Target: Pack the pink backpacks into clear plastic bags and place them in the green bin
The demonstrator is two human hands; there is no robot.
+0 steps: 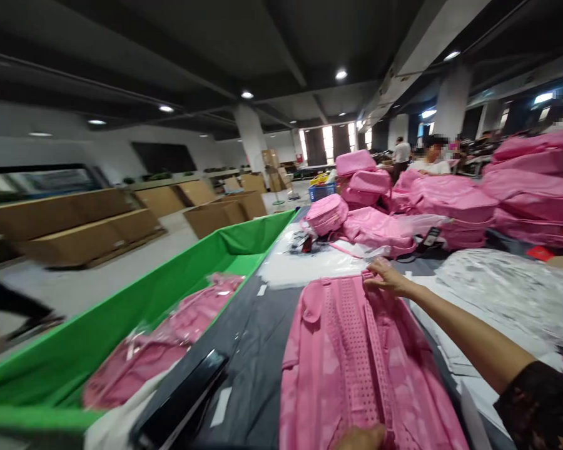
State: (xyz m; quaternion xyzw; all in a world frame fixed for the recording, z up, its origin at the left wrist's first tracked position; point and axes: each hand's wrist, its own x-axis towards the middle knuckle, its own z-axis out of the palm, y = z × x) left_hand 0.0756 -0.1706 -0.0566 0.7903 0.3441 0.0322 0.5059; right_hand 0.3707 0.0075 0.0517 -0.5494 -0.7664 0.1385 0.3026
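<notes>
A pink backpack [356, 350] lies in front of me on the grey-covered table, its padded back and shoulder straps facing up. At its top end my right hand [387, 278] has its fingers closed on the edge by a strap. Low in the view, my left hand [361, 437] touches the lower part of the backpack near a strap. Only a bit of that hand shows at the frame's edge, and its fingers are mostly hidden.
Pink backpacks [450, 197] are piled across the table's far side. Clear plastic bags [507, 287] lie at right. A green fabric bin [136, 300] on the left holds bagged pink items [169, 337]. A black object [182, 394] lies beside it. Another person [434, 159] is beyond the pile.
</notes>
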